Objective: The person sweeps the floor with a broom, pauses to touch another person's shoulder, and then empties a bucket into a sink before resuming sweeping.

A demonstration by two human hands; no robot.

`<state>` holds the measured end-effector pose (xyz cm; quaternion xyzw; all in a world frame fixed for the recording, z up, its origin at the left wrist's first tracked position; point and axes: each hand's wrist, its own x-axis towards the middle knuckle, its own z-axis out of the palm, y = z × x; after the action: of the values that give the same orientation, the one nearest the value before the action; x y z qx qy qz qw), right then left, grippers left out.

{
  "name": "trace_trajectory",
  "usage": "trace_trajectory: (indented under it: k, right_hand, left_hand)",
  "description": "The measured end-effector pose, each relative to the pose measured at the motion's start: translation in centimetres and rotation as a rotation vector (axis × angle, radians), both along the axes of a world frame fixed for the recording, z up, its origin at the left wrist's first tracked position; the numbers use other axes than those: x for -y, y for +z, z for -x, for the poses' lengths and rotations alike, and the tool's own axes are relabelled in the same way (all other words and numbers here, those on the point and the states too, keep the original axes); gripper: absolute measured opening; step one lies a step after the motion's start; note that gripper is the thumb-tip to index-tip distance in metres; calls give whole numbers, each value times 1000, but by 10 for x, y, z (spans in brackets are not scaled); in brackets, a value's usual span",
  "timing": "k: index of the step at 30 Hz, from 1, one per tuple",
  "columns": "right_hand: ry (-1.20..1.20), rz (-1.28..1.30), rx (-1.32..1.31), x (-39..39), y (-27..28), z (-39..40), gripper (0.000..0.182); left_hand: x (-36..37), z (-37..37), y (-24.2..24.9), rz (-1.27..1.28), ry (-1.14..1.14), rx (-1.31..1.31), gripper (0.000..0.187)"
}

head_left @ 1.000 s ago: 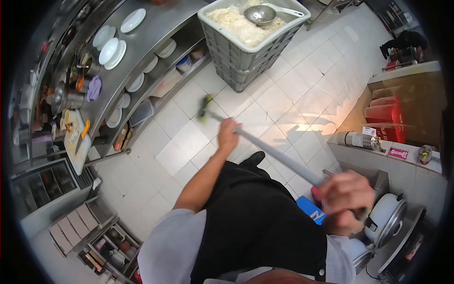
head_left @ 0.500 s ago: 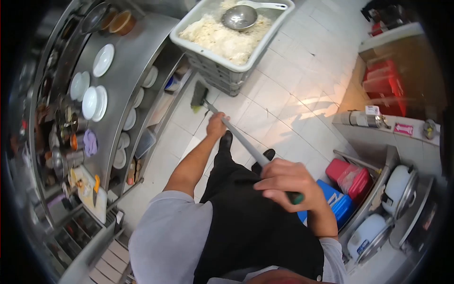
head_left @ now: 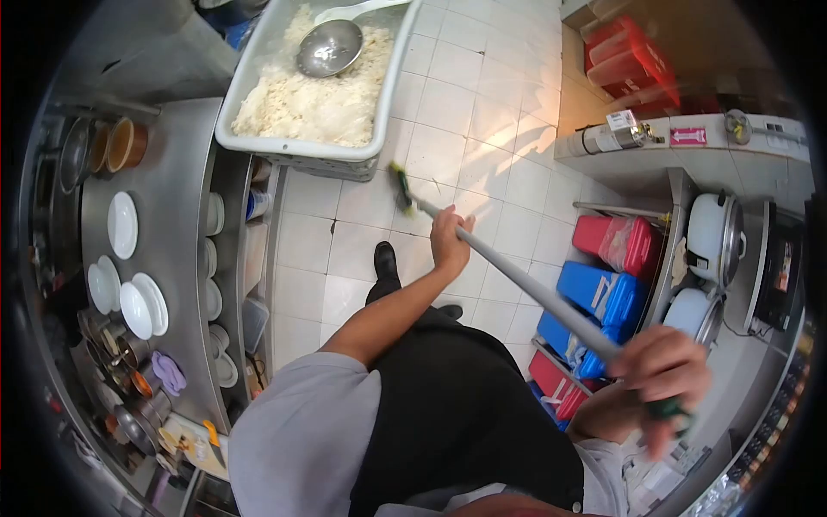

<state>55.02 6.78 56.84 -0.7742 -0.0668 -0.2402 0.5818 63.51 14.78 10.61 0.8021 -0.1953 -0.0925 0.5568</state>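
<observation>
A broom with a long grey handle (head_left: 534, 289) slants across the view. My left hand (head_left: 450, 241) is wrapped round the lower part of the handle. Close to its green end, my right hand (head_left: 663, 372) grips the top of the handle, slightly blurred. The small dark green broom head (head_left: 401, 188) touches the white tiled floor (head_left: 353, 250), just below a large white tub (head_left: 226, 129). Pale rice-like food (head_left: 319, 116) fills the tub, and a metal bowl (head_left: 330, 48) lies on it.
A steel counter (head_left: 172, 215) on the left bears white plates (head_left: 123, 224), brown bowls and a purple cloth. On the right are blue boxes (head_left: 594, 297), red boxes (head_left: 616, 241) and rice cookers (head_left: 713, 237). My black shoe (head_left: 385, 260) is on the floor.
The broom head has moved right, away from the counter side and out onto the open tiles. My right hand has swung outward to the right and down. The view has turned.
</observation>
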Motion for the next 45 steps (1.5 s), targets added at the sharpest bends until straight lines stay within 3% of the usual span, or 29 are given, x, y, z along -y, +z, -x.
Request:
trace_trajectory:
  k: [2,4,6,8,11,13,17,20,21,23,24,27,28,32,35,39,40,42,45]
  right_hand:
    - [-328,-110,68,5,7,27,64]
    - [-310,-142,26,22,0,31,62]
    - [-283,-167,-6,39,-8,21,61]
    - [-100,-55,-167,34,-20,-2,53]
    - [-196,50,-284,8,-32,-16,40]
    - [-56,156,-398,6,-49,-17,28]
    - [-87,247,-434,-6,-50,7,23]
    - [-282,142,-242,-5,-35,42,34]
    - [-294,143,-228,6,-23,55,34]
    - [-3,98,-51,28,1,86,38]
    - [-22,99,-40,28,1,91,38]
    - [-242,-135,-13,27,-9,84,34]
    - [-303,-206,-47,25,-25,68,30]
    - [-186,75,-279,8,-95,25,15]
    - [-221,201,-302,-20,-116,30,16]
    - [-232,240,-425,-37,-97,100,16]
    - [-255,227,-354,-44,-86,123,15]
    - [-365,156,-245,-57,-59,182,19]
    - [-680,19,-84,-102,-16,282,42]
  left_hand:
    - [-20,23,9,28,-171,-26,28]
    - [-30,26,12,58,-340,-58,28]
    - [-33,7,9,-197,-739,-338,29]
    - [-15,-4,-10,-253,-757,-258,32]
    - [47,-33,-68,-311,-607,-58,38]
    - [81,-63,-72,-303,-549,4,35]
    - [115,-80,-48,-249,-520,8,34]
    - [110,-64,-16,-126,-497,80,32]
    - [98,-57,4,-181,-614,87,33]
    - [70,-42,31,-263,-847,125,35]
    - [57,-38,38,-293,-961,152,36]
    - [38,-47,4,-315,-1001,307,33]
    - [39,-61,-15,-353,-935,252,31]
    - [84,-135,-66,-631,-705,194,24]
    - [108,-147,-75,-589,-636,171,25]
    - [110,-101,-74,-435,-610,204,29]
    - [106,-75,-59,-407,-605,192,29]
    - [88,-18,-17,-450,-757,313,32]
    - [30,95,24,-392,-1049,231,24]
